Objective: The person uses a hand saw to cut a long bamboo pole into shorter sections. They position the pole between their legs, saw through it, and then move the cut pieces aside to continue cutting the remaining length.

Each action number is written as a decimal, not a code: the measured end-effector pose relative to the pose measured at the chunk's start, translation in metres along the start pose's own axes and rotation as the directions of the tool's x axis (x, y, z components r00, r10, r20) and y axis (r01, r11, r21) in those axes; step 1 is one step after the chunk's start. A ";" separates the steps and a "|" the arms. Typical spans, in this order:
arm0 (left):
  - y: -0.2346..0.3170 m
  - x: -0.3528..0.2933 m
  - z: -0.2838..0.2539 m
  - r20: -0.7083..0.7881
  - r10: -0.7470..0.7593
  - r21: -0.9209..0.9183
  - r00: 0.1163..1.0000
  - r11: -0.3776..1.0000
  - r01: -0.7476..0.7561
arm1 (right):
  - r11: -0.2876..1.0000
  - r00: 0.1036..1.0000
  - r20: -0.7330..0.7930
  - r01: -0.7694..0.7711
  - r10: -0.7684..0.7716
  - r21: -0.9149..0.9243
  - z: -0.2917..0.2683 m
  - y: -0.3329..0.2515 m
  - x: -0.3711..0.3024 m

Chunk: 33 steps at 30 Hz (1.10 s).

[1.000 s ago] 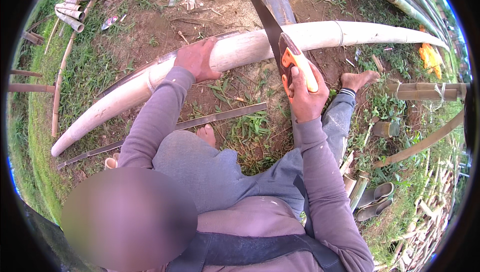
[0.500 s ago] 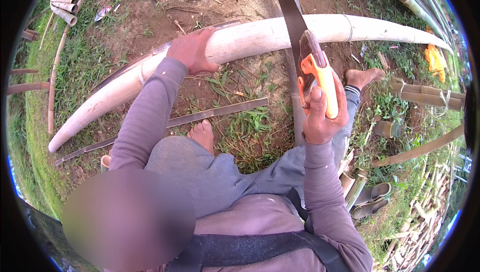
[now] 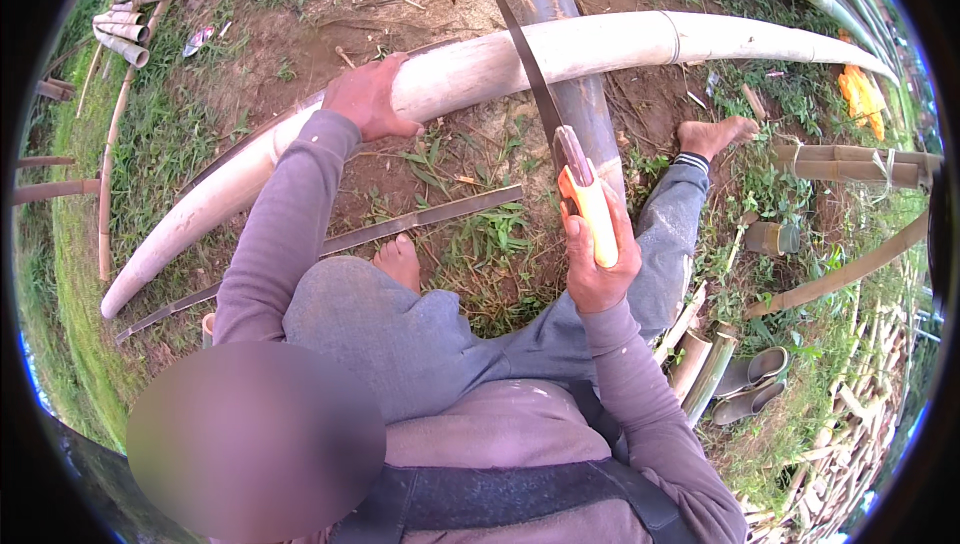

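a person's right hand [image 3: 603,262] grips an orange-handled saw [image 3: 541,94] whose blade crosses a pale bamboo pole [image 3: 460,72] at the upper center of the frame. the right fingers are closed around the handle, the thumb along its near side. the left hand [image 3: 368,99], left of center, has hold of the pole, fingers curved over the top and thumb spread toward the near edge; the far fingertips are hidden.

the pole runs in one piece from the lower left to the upper right of the frame, over a thicker gray pole [image 3: 580,109]. no severed section of it shows, so cutting through, by judgment, remains undone. whether the teeth have bitten into the wood cannot be told from this angle. a dark split strip [image 3: 430,218] lies on the ground nearer the person.

no brand or lettering can be read on saw or bamboo; a crumpled wrapper [image 3: 198,41] at upper left is too small to make out.
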<state>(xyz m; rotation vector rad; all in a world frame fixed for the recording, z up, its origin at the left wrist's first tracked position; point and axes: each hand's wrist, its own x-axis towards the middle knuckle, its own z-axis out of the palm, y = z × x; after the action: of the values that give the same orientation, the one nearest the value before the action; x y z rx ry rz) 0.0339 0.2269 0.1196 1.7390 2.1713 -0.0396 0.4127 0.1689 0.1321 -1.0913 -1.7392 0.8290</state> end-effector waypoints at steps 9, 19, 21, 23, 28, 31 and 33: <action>0.010 0.002 0.002 -0.025 -0.003 0.018 1.000 1.000 0.004 | 0.994 0.997 -0.078 -0.015 0.024 0.106 0.016 0.002 0.017; -0.003 0.001 0.001 -0.016 0.011 0.011 1.000 1.000 -0.011 | 0.991 0.997 0.025 -0.075 0.072 0.111 -0.059 -0.001 -0.079; 0.010 0.001 -0.008 0.052 -0.019 0.013 0.998 1.000 0.019 | 0.976 0.996 -0.007 -0.086 0.090 0.198 -0.052 0.007 -0.072; 0.009 -0.002 -0.001 -0.005 -0.010 0.030 1.000 0.999 0.011 | 0.998 0.999 -0.023 0.038 -0.037 0.043 -0.015 0.018 -0.008; 0.002 0.002 -0.002 -0.024 0.029 0.039 0.999 0.999 -0.028 | 0.996 0.999 0.022 -0.046 0.044 0.078 0.027 0.001 0.070; -0.008 0.001 0.004 -0.020 0.019 0.021 1.000 1.000 -0.019 | 0.957 0.988 0.020 -0.151 0.151 0.248 -0.021 0.003 -0.018; -0.006 0.004 0.002 0.015 0.010 0.009 1.000 1.000 -0.010 | 0.981 0.984 0.087 -0.162 0.154 0.104 -0.062 -0.005 -0.063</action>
<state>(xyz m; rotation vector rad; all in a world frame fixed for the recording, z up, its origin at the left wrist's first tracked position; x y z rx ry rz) 0.0280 0.2284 0.1156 1.7488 2.1548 -0.0598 0.4816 0.1138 0.1386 -1.1461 -1.6650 1.0674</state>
